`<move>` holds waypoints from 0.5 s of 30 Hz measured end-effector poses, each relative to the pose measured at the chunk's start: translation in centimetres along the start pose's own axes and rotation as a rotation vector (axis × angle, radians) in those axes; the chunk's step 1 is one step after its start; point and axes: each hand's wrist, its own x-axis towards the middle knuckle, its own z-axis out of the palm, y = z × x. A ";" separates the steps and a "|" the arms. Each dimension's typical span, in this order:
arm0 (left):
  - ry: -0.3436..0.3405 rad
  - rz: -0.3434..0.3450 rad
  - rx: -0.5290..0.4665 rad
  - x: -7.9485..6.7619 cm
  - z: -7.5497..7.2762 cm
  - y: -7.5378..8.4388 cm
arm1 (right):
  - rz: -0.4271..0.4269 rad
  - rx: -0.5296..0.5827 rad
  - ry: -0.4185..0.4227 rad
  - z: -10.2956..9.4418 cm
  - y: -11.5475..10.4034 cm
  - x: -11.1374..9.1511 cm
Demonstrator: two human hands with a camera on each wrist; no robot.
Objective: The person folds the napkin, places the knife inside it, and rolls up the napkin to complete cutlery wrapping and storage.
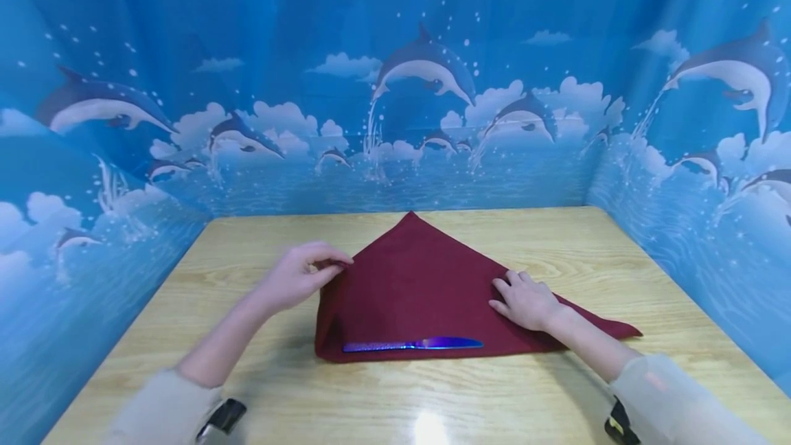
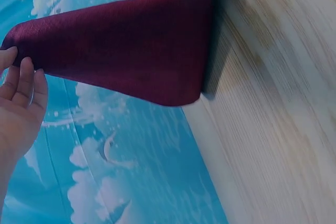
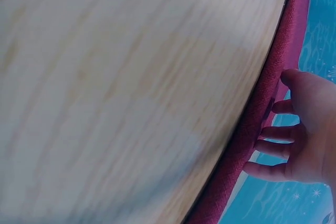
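Observation:
A dark red cloth napkin (image 1: 420, 280), folded to a triangle, lies on the wooden table with its peak toward the back. Along its front fold rests a shiny blue-purple table knife (image 1: 448, 343), blade to the right. My left hand (image 1: 303, 273) pinches the napkin's left corner between thumb and fingers, lifting it so that side curls up and over. In the left wrist view the raised flap (image 2: 121, 51) stretches from the left hand's fingertips down to the table. My right hand (image 1: 528, 301) rests on the napkin's right part, fingers spread and pressing on the cloth.
The light wood table (image 1: 247, 376) reaches back to a blue curtain (image 1: 296, 177) printed with dolphins and clouds, which also hangs along both sides. The napkin's right corner (image 1: 624, 329) lies flat beyond the right forearm. Both wrists carry dark straps.

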 end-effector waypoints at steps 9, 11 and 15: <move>-0.038 0.011 -0.055 1.6 2.0 1.4 | -0.046 -0.016 0.028 -0.2 -0.1 0.1; -0.054 0.049 -0.050 1.9 2.4 1.7 | -0.067 -0.012 0.038 -0.3 -0.1 0.3; -0.092 0.131 -0.031 2.6 3.2 2.1 | -0.095 -0.001 0.039 -0.6 -0.3 0.6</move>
